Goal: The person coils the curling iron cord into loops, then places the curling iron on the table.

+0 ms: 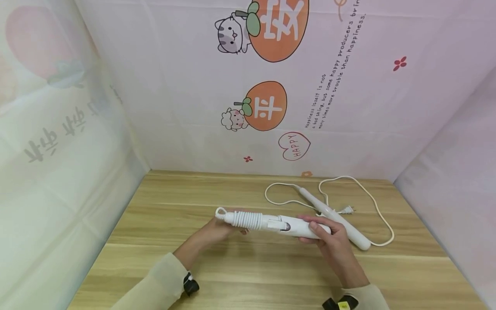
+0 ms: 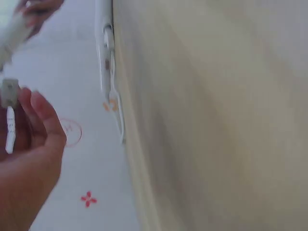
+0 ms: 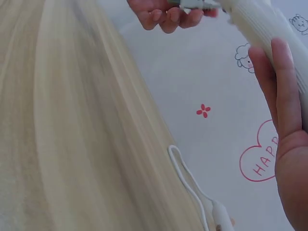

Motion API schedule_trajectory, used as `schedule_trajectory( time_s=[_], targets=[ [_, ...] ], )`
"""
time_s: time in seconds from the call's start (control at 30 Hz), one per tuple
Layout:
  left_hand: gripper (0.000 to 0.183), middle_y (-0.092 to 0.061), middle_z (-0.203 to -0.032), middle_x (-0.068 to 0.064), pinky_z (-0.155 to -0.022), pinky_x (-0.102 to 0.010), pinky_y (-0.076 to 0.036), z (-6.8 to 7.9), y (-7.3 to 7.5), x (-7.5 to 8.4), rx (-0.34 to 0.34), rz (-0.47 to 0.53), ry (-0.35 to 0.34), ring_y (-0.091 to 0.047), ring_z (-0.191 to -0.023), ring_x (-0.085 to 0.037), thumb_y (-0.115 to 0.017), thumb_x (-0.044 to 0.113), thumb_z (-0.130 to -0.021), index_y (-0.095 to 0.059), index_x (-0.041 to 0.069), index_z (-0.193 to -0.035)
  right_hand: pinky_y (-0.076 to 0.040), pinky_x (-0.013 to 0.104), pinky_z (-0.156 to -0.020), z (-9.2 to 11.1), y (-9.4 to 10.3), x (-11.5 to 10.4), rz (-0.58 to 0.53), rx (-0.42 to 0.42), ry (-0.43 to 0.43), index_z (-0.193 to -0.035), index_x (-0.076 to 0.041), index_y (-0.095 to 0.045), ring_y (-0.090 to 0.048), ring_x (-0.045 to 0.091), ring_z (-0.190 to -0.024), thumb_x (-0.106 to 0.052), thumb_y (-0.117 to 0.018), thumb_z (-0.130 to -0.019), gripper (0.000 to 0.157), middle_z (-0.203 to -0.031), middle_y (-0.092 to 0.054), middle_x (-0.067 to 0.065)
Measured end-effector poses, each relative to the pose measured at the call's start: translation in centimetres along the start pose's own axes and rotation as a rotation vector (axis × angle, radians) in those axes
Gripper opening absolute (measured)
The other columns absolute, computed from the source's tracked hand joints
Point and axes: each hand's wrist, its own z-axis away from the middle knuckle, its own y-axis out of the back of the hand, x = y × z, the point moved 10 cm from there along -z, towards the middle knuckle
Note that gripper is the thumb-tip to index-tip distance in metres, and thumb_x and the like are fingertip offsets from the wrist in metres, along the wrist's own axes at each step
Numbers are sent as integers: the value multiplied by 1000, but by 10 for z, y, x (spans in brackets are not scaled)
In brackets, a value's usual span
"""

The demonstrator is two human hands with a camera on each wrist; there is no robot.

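A white hair straightener [image 1: 302, 227] hangs above the table, its cord [image 1: 248, 220] wound in tight coils around the left end. My right hand [image 1: 335, 237] grips its right end, thumb on top and fingers underneath. In the head view, my left hand [image 1: 221, 229] is partly hidden beneath the coiled end. The left wrist view shows that hand's curled fingers around a pale plug [image 2: 9, 92] with a short white cord sleeve. In the right wrist view, the plug [image 3: 192, 4] sits above the left fingers, close to the straightener's coiled end.
A second white straightener [image 1: 352, 232] lies slanted on the wooden table [image 1: 248, 275], right of centre. Its loose white cord [image 1: 381, 211] loops around it, with a two-pin plug [image 1: 346, 210] beside it. Printed cloth walls [image 1: 186, 107] enclose the back and both sides.
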Motion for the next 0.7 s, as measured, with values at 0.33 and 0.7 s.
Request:
schedule_trajectory(
  time_s=[0.33, 0.7],
  targets=[
    [33, -79, -114, -6, -97, -42, -62, 0, -10, -17, 47, 250, 100, -74, -102, -18, -73, 21, -106, -68, 2, -132, -65, 38, -86, 0, 10, 19, 50, 164, -70, -128, 7, -75, -77, 28, -115, 6, -51, -112, 30, -130, -79, 10],
    [30, -79, -107, -2, -87, -27, -60, 5, -3, -39, 148, 396, 190, -75, -98, -14, -69, 26, -109, -67, 1, -126, -65, 43, -88, -1, 6, 36, 234, 271, -167, -134, 24, -61, -78, 21, -111, 2, -68, -105, 37, -126, -78, 2]
  ],
)
